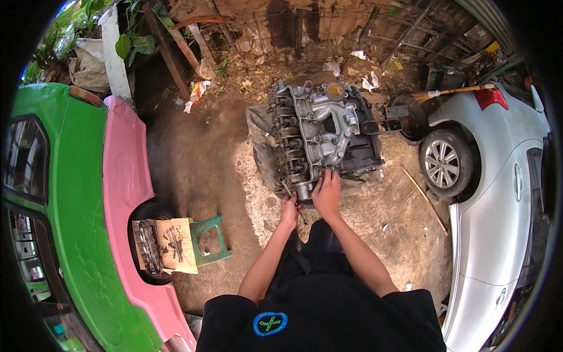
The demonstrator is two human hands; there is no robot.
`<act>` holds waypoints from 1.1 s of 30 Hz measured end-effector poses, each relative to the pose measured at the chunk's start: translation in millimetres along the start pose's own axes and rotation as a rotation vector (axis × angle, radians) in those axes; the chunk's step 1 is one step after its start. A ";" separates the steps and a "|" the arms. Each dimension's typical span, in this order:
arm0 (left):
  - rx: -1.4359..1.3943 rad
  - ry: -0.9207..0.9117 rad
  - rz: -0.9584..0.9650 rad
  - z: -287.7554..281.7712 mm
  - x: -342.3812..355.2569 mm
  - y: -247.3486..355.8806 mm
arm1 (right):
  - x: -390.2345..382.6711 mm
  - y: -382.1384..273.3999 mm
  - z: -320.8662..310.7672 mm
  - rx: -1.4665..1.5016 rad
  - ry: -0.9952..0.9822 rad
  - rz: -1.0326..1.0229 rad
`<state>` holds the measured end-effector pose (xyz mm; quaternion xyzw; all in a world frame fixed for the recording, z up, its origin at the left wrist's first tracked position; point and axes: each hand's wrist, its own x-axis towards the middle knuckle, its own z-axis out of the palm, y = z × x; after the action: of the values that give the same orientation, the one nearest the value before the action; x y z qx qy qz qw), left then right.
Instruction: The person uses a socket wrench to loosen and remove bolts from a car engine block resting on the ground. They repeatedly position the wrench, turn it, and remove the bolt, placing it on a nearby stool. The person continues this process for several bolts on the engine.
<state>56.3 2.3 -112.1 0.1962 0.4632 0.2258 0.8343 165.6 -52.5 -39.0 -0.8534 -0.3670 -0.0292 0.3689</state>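
Note:
An engine (pixel 328 126) with a silver intake manifold and a row of valve gear rests on a mat at the centre. My left hand (pixel 288 208) is at its lower left corner, closed round a slim metal tool (pixel 285 186), probably a wrench. My right hand (pixel 326 190) is just to the right, fingers bent together against the lower edge of the engine; what they grip, if anything, is hidden.
A green and pink car body (pixel 76 205) flanks the left, beside a green stool (pixel 216 246) and cardboard (pixel 179 261) bearing metal parts. A silver car (pixel 492 234) stands right, near a round black pan (pixel 410 132) and thin stick (pixel 425 196). A littered wall runs behind.

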 end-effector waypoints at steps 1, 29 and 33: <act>0.003 0.006 0.014 0.6 -0.8 -0.6 | -0.3 -0.1 -0.2 0.006 -0.014 0.014; 0.000 0.090 0.101 6.4 -6.8 -1.6 | -0.5 -1.5 -1.1 0.042 0.004 0.006; -0.101 0.084 0.048 5.5 -6.7 0.5 | -0.3 -1.8 -0.8 0.037 0.001 0.010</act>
<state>57.8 -1.7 -104.6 0.1553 0.4810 0.2768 0.8172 164.4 -52.4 -37.5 -0.8483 -0.3629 -0.0211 0.3850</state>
